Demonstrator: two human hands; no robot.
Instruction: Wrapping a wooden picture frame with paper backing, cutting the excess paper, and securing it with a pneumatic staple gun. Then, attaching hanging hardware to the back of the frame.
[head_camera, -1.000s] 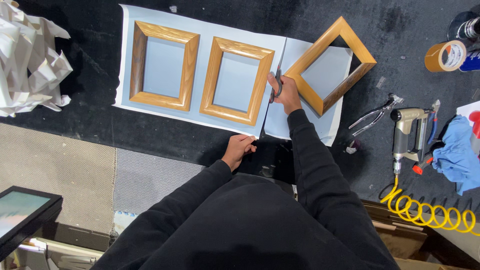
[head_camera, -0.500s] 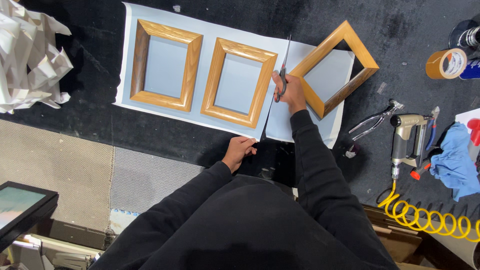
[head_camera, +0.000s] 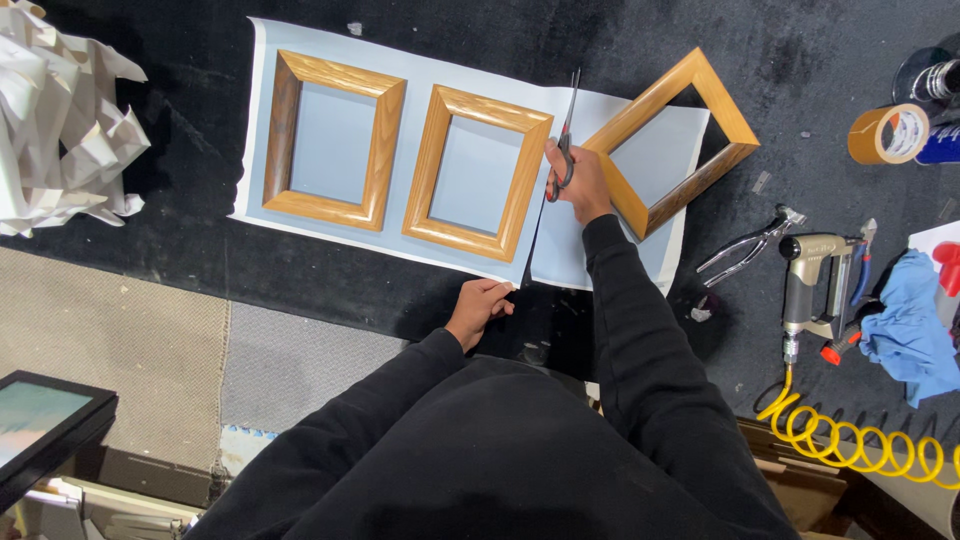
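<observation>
Mid-cut, my right hand (head_camera: 580, 185) grips long steel scissors (head_camera: 566, 135) slicing pale blue paper (head_camera: 590, 250) between oak frames, left hand's fingers (head_camera: 495, 297) pinching its edge; next, I judge, steady closing strokes.

A flat screen (head_camera: 45, 425) is seen at the bottom left corner. It is shaped like a rectangle, with a thick black edge and a pale blue-green glass, and it is tilted a little. Under it, a few flat pale things are stacked, but what they are cannot be told. At the far right edge, a white card or pack (head_camera: 942, 262) with a red shape on it is partly seen, just above a blue cloth (head_camera: 905, 325). At the top right, a dark round can (head_camera: 935, 80) with a white label is cut off by the edge.
</observation>
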